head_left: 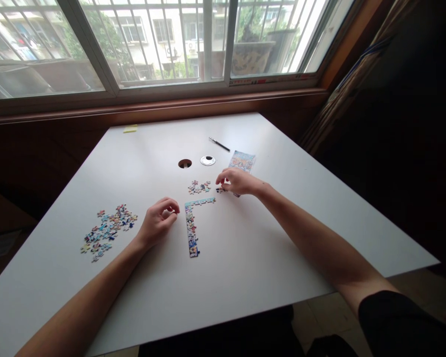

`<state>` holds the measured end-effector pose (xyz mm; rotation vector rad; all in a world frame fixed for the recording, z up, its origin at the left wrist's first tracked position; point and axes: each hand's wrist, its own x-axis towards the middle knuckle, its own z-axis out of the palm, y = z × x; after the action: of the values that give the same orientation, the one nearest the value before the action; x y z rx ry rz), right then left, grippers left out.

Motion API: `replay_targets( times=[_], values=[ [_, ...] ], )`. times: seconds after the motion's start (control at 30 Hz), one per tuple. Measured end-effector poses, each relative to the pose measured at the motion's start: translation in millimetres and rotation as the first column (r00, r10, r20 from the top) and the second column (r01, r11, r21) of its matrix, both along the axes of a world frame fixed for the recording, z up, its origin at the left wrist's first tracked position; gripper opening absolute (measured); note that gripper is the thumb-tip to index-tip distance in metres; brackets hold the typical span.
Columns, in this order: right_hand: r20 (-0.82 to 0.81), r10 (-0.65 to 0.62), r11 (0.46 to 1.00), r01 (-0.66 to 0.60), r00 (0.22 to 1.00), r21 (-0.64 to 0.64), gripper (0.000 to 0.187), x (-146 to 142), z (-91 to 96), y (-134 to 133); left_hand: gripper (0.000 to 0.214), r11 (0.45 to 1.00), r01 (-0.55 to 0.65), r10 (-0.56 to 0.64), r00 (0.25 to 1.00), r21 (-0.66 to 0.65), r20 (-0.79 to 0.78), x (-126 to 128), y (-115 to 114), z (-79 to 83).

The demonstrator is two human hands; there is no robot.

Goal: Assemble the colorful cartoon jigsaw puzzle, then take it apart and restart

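Observation:
An L-shaped strip of joined jigsaw puzzle pieces (191, 229) lies on the white table, with its short arm along the top. Just left of its corner is my left hand (160, 218), fingers curled and thumb close to the fingertips; whatever may be between them is too small to make out. My right hand (238, 181) hovers with thumb and forefinger apart over a few loose puzzle pieces (220, 190). Another small group of loose pieces (199, 187) sits above the strip. A larger pile of mixed pieces (109, 228) spreads out left of my left hand.
A printed picture sheet (242, 159) lies partly under my right hand. Behind it is a pen (219, 144). The white table (245, 292) has a round hole (185, 163) beside a metal grommet cover (208, 160). A yellow note (130, 128) sits at the far edge, below the window.

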<state>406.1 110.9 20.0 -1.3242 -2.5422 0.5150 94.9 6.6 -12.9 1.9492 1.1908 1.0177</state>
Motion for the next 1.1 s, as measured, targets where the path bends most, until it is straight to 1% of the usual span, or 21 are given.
replay_targets(
  times=[0.07,0.17,0.33,0.5,0.67,1.03,1.1],
  values=[
    [0.005,0.007,1.0,-0.007,1.0,0.009,0.029,0.8,-2.2,1.8,0.01,1.0,0.005,-0.005,1.0,-0.006,0.0,0.4,-0.1,0.8],
    [0.02,-0.01,1.0,0.01,1.0,-0.02,0.033,2.2,-1.7,2.1,0.01,1.0,0.015,-0.014,1.0,-0.014,0.008,0.9,-0.1,1.9],
    [0.041,0.014,0.999,-0.013,0.999,-0.029,0.021,-0.3,1.6,-1.7,0.011,0.999,0.021,-0.02,0.999,-0.031,0.029,0.9,0.0,1.9],
    [0.068,0.016,1.0,-0.015,0.998,-0.014,0.02,-3.0,-0.7,-2.3,0.012,0.999,0.02,-0.017,0.998,-0.037,0.063,1.9,-0.4,1.3],
    [0.062,0.025,0.999,-0.023,0.998,-0.039,0.018,-4.3,-2.3,-3.1,0.012,0.999,0.019,-0.017,0.998,-0.031,0.062,4.2,-0.3,2.1],
    [0.074,0.011,1.0,-0.009,0.997,-0.027,0.016,-8.1,2.3,-8.9,0.014,1.0,0.029,-0.029,0.999,0.012,0.046,6.0,2.1,2.0],
    [0.069,0.011,0.999,-0.008,0.998,-0.036,0.02,-7.6,3.1,-9.8,0.014,0.999,0.029,-0.03,0.998,0.014,0.047,5.8,2.2,1.0]
  ],
)
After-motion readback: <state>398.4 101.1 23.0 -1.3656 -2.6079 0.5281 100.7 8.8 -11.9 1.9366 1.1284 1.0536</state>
